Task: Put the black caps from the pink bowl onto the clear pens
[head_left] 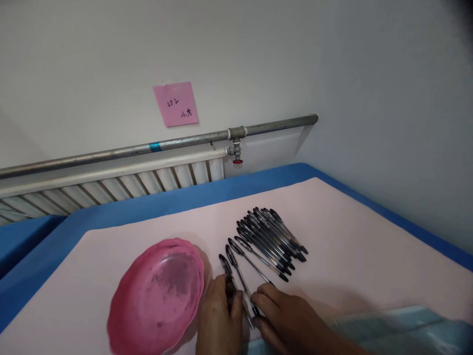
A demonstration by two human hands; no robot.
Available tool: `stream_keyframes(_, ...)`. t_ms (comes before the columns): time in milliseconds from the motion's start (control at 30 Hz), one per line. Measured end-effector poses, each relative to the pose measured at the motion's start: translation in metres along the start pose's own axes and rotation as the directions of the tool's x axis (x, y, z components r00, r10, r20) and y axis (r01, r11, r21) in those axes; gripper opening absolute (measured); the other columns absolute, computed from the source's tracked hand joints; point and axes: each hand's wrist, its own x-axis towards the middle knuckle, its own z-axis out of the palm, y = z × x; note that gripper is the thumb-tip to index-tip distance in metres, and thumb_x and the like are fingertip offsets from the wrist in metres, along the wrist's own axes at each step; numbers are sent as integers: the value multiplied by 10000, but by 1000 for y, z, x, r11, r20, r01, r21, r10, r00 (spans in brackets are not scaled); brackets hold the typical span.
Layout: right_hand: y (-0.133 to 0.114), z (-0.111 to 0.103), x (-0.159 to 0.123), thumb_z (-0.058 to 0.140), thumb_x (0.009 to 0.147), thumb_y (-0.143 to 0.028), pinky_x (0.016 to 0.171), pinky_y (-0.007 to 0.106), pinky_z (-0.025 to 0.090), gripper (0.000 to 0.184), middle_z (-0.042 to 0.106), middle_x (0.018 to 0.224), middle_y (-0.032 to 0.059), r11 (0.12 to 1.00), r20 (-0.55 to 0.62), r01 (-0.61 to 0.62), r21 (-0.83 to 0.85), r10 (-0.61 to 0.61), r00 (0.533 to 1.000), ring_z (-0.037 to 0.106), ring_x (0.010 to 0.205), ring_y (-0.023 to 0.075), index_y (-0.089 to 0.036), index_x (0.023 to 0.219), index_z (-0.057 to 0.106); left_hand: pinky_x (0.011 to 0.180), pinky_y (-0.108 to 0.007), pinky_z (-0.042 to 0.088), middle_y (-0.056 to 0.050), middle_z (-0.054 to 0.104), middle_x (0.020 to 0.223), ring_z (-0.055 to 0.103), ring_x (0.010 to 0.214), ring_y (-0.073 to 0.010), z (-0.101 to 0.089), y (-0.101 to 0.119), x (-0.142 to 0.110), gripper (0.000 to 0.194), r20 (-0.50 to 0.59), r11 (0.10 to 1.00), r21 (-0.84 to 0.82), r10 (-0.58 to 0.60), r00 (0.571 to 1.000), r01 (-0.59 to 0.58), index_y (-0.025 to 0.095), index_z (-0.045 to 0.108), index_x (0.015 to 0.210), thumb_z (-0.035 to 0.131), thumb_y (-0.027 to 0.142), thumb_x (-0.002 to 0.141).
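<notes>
My left hand (pixel 219 315) is closed around a clear pen (pixel 224 265) with a dark clip end, beside the pink basin. The pen's lower part shows between my hands, pointing toward the table's near edge. The thumb and fingers of my right hand (pixel 288 315) are closed at the black lower end of a second pen (pixel 237 268), which lies just right of the first. Beyond my right hand lies a third pen (pixel 251 259), its lower end near my fingers. A row of several black and clear pens (pixel 271 236) lies slanted side by side farther off.
A pink basin (pixel 120 301) with dark smudges inside stands left of my hands. Pale pink paper (pixel 351 236) covers the blue-edged table (pixel 288 172). Clear bluish plastic (pixel 399 325) lies at the near right. Behind are a radiator (pixel 148 180), a pipe (pixel 192 140) and the wall.
</notes>
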Motion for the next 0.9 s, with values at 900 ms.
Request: stream_keyframes(900,11,-9,3,406,699,42,494,232,379,336,584,923,65,949,58,-226,-221,244,968,585,622,152,-189,885,565,739,-273,392,-47,573,863,537,816,-190,-12,8,9,237,58,994,88,54,997,-59,177,617,916,550,130,694)
